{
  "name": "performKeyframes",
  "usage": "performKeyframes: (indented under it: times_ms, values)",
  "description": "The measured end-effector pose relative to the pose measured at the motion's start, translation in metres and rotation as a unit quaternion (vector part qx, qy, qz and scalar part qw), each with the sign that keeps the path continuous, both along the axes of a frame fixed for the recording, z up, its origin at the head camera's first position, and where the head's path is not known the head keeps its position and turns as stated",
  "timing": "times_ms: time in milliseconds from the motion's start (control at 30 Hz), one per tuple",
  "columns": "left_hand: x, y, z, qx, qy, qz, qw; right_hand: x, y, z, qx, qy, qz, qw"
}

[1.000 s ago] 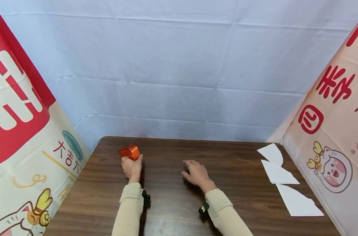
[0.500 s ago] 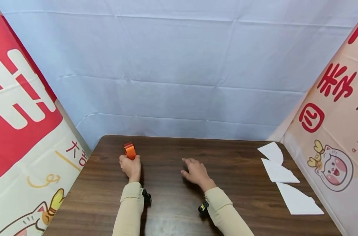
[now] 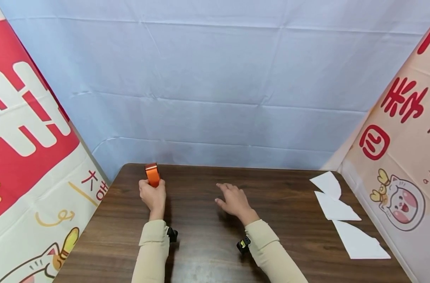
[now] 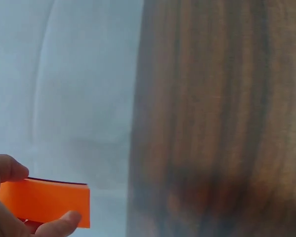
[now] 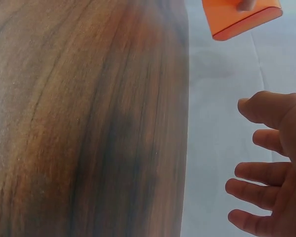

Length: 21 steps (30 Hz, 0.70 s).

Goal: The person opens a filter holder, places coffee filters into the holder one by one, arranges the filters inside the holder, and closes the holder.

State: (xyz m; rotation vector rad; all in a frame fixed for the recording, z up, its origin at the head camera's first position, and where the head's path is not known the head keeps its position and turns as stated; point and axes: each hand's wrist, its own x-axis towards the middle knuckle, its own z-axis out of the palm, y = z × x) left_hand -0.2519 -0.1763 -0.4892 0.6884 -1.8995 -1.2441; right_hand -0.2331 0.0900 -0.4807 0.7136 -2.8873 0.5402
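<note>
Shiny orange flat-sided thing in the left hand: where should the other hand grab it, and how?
Probably pinch the shiny orange flat-sided thing by its far end, bringing the open right hand in from the right. The left hand covers the near end, while the far end sticks out free, and its broad flat face should give fingers room.

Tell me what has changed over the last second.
The left hand has moved slightly forward and left, carrying the orange piece, which has turned, hiding most of its darker left side. The right hand has eased slightly forward and left. The left banner has shifted rightward. Nothing was taken up or let go; the three white pieces lie as before on the table.
</note>
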Motion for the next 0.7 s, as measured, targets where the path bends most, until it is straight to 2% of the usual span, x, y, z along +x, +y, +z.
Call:
performKeyframes:
  times_ms: [267,467,700]
  values:
    - [-0.001,-0.002,0.013,-0.008,0.008,-0.003,0.9999,-0.003,-0.003,0.002,-0.005,-0.006,0.001,1.000]
    - [0.002,-0.004,0.012,-0.005,0.006,-0.008,0.9999,0.000,-0.002,0.001,-0.019,-0.007,-0.006,1.000]
    - [0.015,-0.006,0.007,0.004,-0.031,-0.030,0.9991,0.015,0.003,-0.005,-0.031,-0.016,-0.015,0.999]
